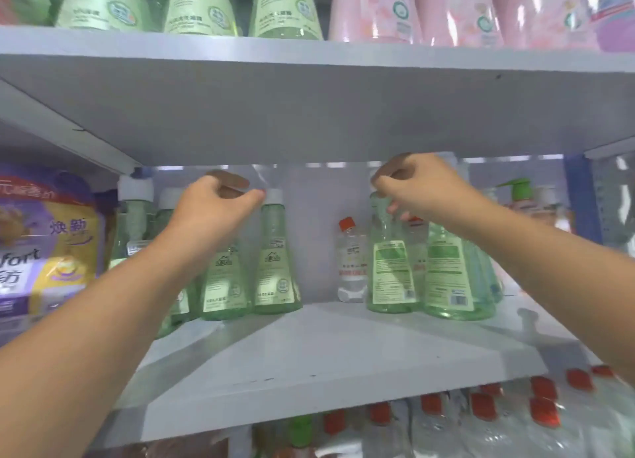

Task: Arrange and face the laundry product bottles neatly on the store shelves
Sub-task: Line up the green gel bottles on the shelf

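Note:
Green cone-shaped laundry bottles stand at the back of the white middle shelf [309,354]. My left hand [214,206] grips the top of one green bottle [223,285] on the left; another green bottle [276,268] with a white cap stands right beside it. My right hand [422,189] grips the neck of a green bottle [391,272] on the right, whose back label faces me. A further green bottle [450,279] stands to its right. Both caps under my hands are hidden.
A small clear bottle with a red cap [350,261] stands between the two groups. A purple softener pack [44,244] sits at the left. Green and pink bottles line the upper shelf [309,48]. Red-capped clear bottles [481,409] fill the shelf below.

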`<action>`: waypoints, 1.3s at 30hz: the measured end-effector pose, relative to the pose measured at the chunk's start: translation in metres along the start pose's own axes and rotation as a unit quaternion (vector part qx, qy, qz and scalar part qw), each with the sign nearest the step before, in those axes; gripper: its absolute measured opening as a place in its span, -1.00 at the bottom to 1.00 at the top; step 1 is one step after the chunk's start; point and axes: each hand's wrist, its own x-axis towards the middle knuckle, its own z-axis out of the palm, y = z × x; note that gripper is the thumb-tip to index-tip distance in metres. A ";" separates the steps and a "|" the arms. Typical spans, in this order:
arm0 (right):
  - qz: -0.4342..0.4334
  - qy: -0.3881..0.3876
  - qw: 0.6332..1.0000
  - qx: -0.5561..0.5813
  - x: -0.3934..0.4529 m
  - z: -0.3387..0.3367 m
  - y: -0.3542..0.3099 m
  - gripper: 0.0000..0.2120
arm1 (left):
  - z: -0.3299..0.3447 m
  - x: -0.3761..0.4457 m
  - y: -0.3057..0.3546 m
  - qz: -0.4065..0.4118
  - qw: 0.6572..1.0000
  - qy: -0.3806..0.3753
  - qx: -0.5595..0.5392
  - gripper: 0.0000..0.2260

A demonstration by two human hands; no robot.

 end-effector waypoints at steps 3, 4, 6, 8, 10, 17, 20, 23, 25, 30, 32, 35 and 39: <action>0.023 0.133 0.991 -0.011 -0.014 -0.051 0.038 -0.91 | 0.067 0.000 0.029 -0.047 0.988 -0.145 -0.030 -0.80; 0.035 0.151 0.988 -0.024 -0.017 -0.061 0.051 -0.88 | 0.088 -0.001 0.037 -0.052 0.982 -0.181 -0.015 -0.82; 0.064 0.114 0.988 -0.086 -0.023 -0.073 0.070 -0.62 | 0.127 -0.005 0.049 -0.067 0.969 -0.235 0.029 -0.71; 0.113 0.009 0.988 -0.109 -0.030 -0.077 0.079 -0.29 | 0.157 -0.009 0.057 -0.077 0.959 -0.264 0.063 -0.64; 0.144 -0.069 0.984 -0.073 -0.034 -0.075 0.080 -0.18 | 0.177 -0.012 0.062 -0.070 0.959 -0.263 0.077 -0.73; 0.115 -0.088 0.986 -0.081 -0.030 -0.058 0.069 -0.48 | 0.152 -0.016 0.064 -0.081 0.965 -0.208 0.141 -0.70; 0.097 -0.134 0.985 -0.044 -0.032 -0.042 0.050 -0.70 | 0.097 -0.016 0.047 -0.081 0.964 -0.185 0.172 -0.54; 0.067 -0.195 0.979 0.010 -0.029 -0.017 0.029 -0.81 | 0.045 -0.020 0.027 -0.082 0.965 -0.162 0.190 -0.53; 0.055 -0.238 0.969 0.046 -0.024 0.004 0.014 -0.84 | 0.018 -0.021 0.018 -0.109 0.961 -0.144 0.211 -0.44; 0.058 -0.308 0.947 0.070 -0.010 0.062 -0.018 -0.79 | -0.026 -0.013 -0.005 -0.153 0.955 -0.100 0.233 -0.18; 0.048 -0.307 0.948 0.068 -0.008 0.078 -0.027 -0.78 | -0.040 -0.006 -0.010 -0.131 0.968 -0.113 0.182 -0.51; 0.043 -0.282 0.955 0.083 -0.004 0.093 -0.034 -0.71 | -0.056 0.005 -0.014 -0.112 0.974 -0.118 0.158 -0.66; 0.064 -0.302 0.946 0.098 0.009 0.104 -0.038 -0.76 | -0.053 0.017 -0.020 -0.119 0.952 -0.101 0.264 -0.44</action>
